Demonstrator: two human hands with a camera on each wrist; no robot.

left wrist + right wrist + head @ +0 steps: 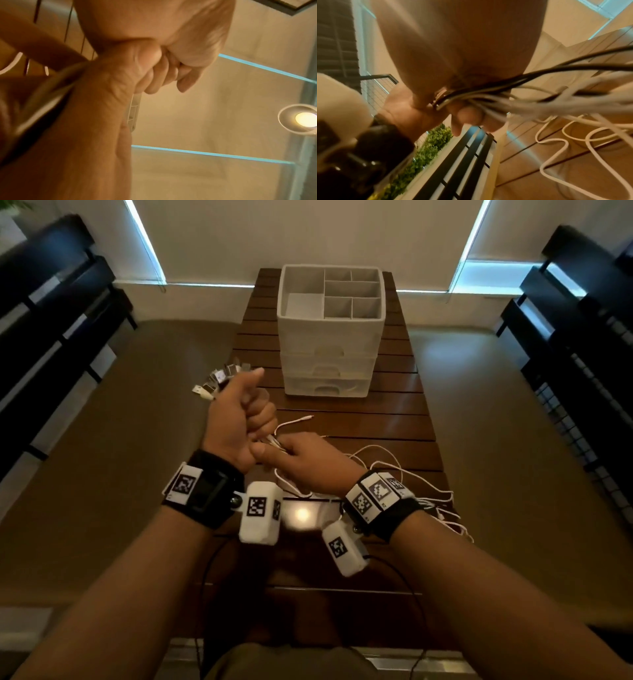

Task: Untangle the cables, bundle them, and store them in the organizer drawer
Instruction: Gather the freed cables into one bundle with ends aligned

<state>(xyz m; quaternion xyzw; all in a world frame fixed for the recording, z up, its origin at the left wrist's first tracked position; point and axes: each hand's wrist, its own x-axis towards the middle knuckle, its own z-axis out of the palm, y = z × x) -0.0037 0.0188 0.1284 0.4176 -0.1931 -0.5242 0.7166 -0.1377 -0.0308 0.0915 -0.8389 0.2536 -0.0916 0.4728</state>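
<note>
My left hand (245, 414) is a raised fist gripping a bundle of cables (274, 440). Several USB plugs (219, 381) fan out from its top, to the upper left. My right hand (298, 451) holds the same cables just below the left fist, touching it. In the right wrist view the bundle (488, 97) mixes black and white cords. Loose white cable (397, 465) trails right across the wooden table (376, 412) and off its right edge. The white organizer (330, 337) stands at the far end; its three drawers (325, 388) are closed.
The organizer's top is an open tray with several empty compartments (352, 289). Dark slatted benches (51, 320) flank the narrow table on both sides. Thin black leads (411, 594) run from the wrist cameras toward my body. A green plant (419, 155) lies off to the left.
</note>
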